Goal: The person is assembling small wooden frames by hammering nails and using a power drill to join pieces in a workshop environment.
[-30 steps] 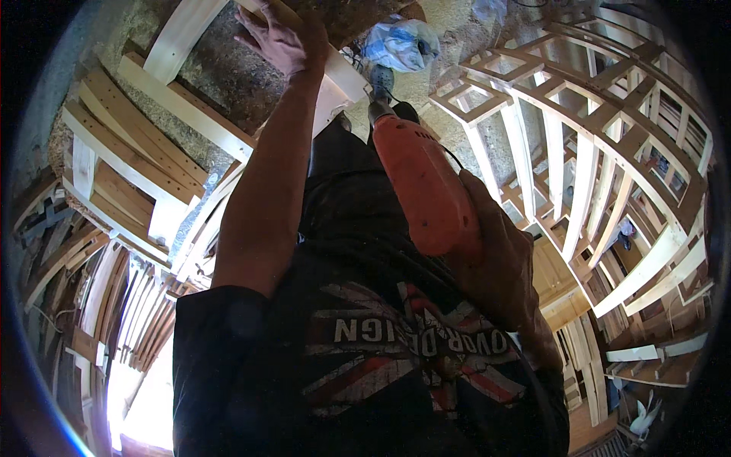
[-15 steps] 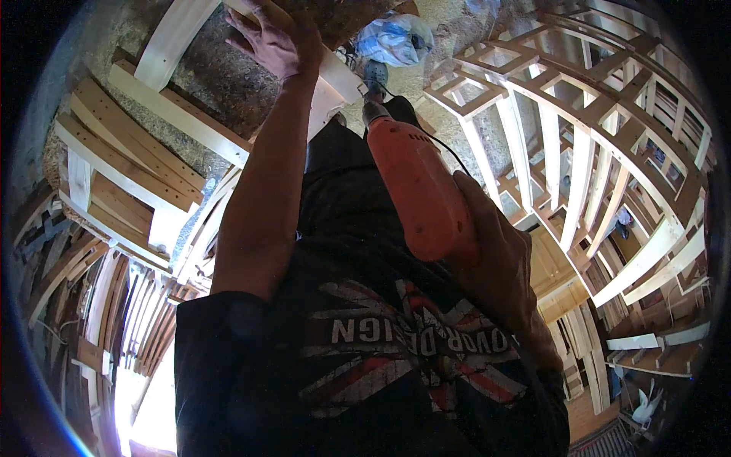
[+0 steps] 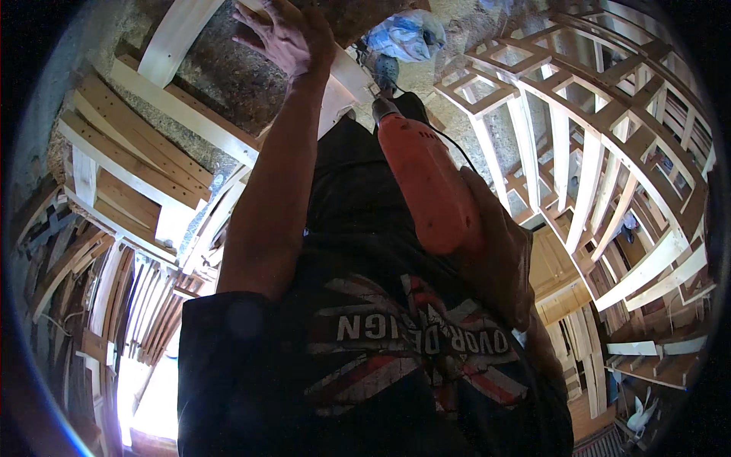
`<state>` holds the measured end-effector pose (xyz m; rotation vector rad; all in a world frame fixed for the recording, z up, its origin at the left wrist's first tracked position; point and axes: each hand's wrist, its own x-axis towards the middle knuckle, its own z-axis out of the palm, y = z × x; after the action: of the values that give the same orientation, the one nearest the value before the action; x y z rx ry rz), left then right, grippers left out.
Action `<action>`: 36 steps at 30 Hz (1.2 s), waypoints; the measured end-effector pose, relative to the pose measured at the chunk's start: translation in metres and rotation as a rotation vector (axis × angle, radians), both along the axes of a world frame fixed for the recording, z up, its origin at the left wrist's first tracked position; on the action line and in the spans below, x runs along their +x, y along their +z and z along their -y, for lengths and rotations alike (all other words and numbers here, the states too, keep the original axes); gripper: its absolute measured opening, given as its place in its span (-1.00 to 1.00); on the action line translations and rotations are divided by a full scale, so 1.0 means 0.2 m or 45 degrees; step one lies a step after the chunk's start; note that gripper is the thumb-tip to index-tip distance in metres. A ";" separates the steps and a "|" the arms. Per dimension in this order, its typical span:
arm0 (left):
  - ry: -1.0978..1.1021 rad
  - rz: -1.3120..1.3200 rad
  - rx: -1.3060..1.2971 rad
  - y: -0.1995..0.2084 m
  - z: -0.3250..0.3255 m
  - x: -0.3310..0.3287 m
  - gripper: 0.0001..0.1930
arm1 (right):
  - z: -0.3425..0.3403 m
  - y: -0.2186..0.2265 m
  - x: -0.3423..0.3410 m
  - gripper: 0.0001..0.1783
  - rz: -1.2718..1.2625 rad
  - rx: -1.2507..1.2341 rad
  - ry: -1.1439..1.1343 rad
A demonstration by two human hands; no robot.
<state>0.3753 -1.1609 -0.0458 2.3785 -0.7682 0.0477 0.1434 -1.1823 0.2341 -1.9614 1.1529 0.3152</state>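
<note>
My right hand [image 3: 499, 236] is wrapped round the rear of a red power drill [image 3: 426, 179], which is held in front of my body. The drill's metal chuck [image 3: 385, 109] points away from me, close to the end of a pale wooden board [image 3: 349, 76]. Whether a bit touches the wood I cannot tell. My left hand [image 3: 289, 38] is open over the board, fingers spread toward the left; part of the board is hidden beneath it. A dark cord [image 3: 449, 148] runs beside the drill.
Curved wooden pieces [image 3: 137, 160] with rows of holes lie at the left. A large slatted wooden frame [image 3: 586, 122] stands at the right. A blue-and-white plastic bag [image 3: 407, 36] lies on the floor beyond the drill. Stacked timber [image 3: 57, 282] fills the lower left.
The whole view has shifted slightly. Both hands and the drill keep nearly the same places relative to the board.
</note>
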 end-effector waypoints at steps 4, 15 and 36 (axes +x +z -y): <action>-0.018 -0.036 0.017 0.00 -0.01 0.00 0.15 | 0.00 -0.02 0.00 -0.21 0.009 -0.005 -0.003; -0.034 -0.057 0.072 -0.19 -0.05 0.10 0.09 | -0.04 -0.15 0.00 -0.21 0.051 -0.007 -0.048; -0.002 0.034 0.076 -0.09 -0.02 0.05 0.06 | -0.01 0.00 0.02 -0.21 0.037 -0.038 0.081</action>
<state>0.3860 -1.1571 -0.0628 2.4384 -0.7941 0.0569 0.1475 -1.1798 0.2347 -2.0253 1.0841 0.3039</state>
